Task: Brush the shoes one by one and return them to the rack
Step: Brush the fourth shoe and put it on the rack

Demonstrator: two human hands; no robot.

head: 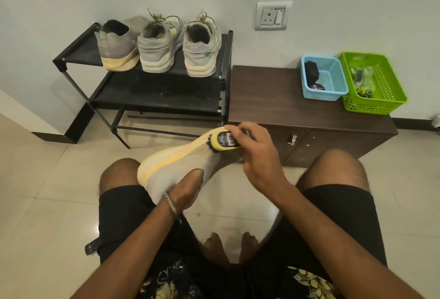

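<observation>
The shoe point(176, 165), grey knit with a pale yellow sole, is held in the air over the person's knees, toe pointing away and up toward the rack; the left hand point(188, 190) is pushed into its opening, so its fingers are hidden and how they lie cannot be told; a bracelet point(172, 206) circles that wrist. The right hand point(257, 156) grips a yellow brush point(226, 142) with a barcode label on its back, fingers curled round it, its dark bristles touching the shoe near the toe. Beyond stands the black rack point(152, 89); on its top shelf sit three shoes, heels toward the camera: a matching grey slip-on point(116, 47) at the left, then two laced grey trainers point(178, 46) side by side. Just right of the rack is a low brown cabinet point(285, 108); on its top a blue basket point(323, 78) and a green basket point(373, 82) stand touching; a wall socket point(271, 15) is above; the floor point(47, 179) is pale tile.
</observation>
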